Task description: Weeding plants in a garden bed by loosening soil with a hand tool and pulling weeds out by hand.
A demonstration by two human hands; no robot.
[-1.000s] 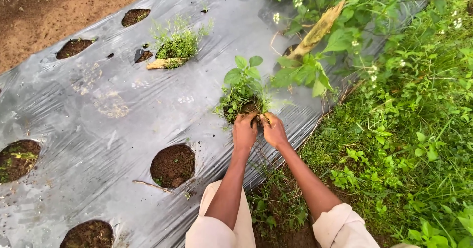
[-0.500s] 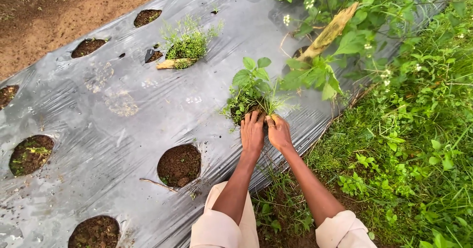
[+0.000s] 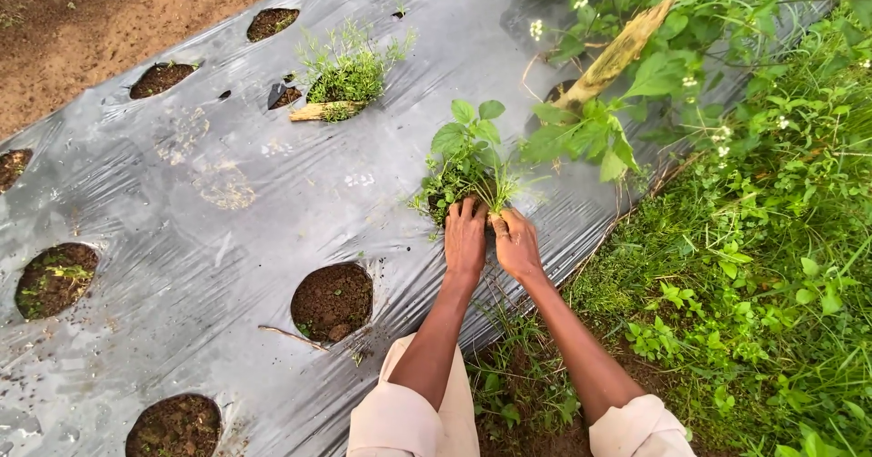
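Weed clump (image 3: 465,162) in planting hole near right edge of plastic mulch sheet (image 3: 182,193). Left hand (image 3: 465,239), right hand (image 3: 516,243) closed around its base, same as second ago; clump unmoved, roots apparently not freed.

Fingertips of left hand (image 3: 465,239) and right hand (image 3: 516,243) buried among weed stems (image 3: 468,171); planting hole beneath concealed; plastic sheet (image 3: 227,193) cut by left edge; grip undeterminable.
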